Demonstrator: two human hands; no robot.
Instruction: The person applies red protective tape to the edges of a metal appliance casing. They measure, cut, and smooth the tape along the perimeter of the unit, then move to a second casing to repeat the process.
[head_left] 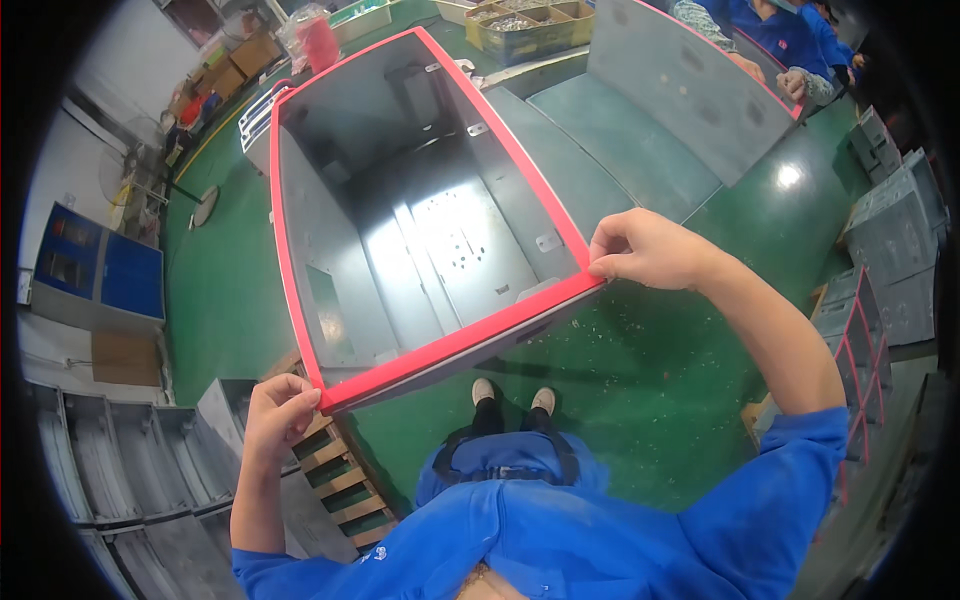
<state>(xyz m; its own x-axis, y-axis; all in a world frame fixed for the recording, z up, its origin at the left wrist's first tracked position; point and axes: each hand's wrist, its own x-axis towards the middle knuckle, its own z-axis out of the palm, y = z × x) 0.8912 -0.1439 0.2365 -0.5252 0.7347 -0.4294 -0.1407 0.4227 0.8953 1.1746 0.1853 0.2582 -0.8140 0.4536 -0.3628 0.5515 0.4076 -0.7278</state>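
Before me stands an open grey metal cabinet box [318,215], its opening facing up. A red strip [455,341] runs along the rim on all the sides I see. At the near left corner, my left hand [275,415] is closed, thumb and forefinger pinching the strip's end. My right hand [650,250] is closed at the near right corner, its thumb and curled forefinger on the red strip there. Holes, slots and bright reflections show on the cabinet's inner floor. Small metal tabs sit along its right inner wall. Whatever supports the cabinet is mostly hidden.
A grey-green worktable [610,150] adjoins on the right, bearing a large upright grey panel [690,85]. Beyond it a co-worker in blue [770,35] handles another red-edged piece. A wooden pallet [335,470] and grey metal boxes [170,460] lie at left. A yellow divided bin [530,35] stands behind.
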